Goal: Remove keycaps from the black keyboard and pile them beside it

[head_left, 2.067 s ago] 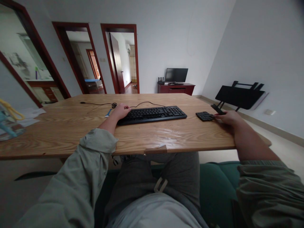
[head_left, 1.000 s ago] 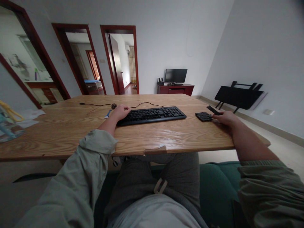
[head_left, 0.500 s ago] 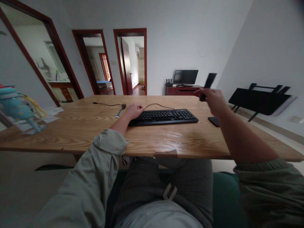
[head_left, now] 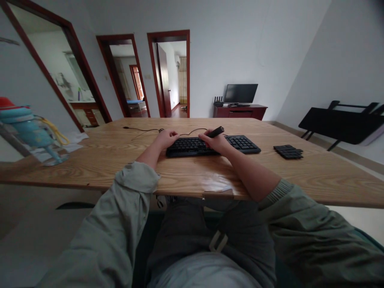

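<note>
A black corded keyboard [head_left: 192, 149] lies flat on the wooden table in front of me. My left hand [head_left: 168, 139] is at its far left corner, fingers curled together and touching that end; the fingertips are partly hidden. Over the middle of the keys, my right hand [head_left: 213, 141] is closed around a black stick-like object [head_left: 216, 131], whose thick end points up and to the right. The lower end of this object is hidden by the hand, so its kind is unclear. The keyboard's thin cable [head_left: 144, 130] runs behind it to the left.
Right of the keyboard lies a flat black segmented item [head_left: 288, 152]. A blue children's bottle [head_left: 33, 132] with a yellow strap stands at the table's left, beside white papers [head_left: 76, 140]. The table's front edge [head_left: 219, 194] has a brown strip on it.
My right hand has come down and left from the raised spot at the right, bringing the black stick-like object over the keys. My left hand stays at the keyboard's left end.
</note>
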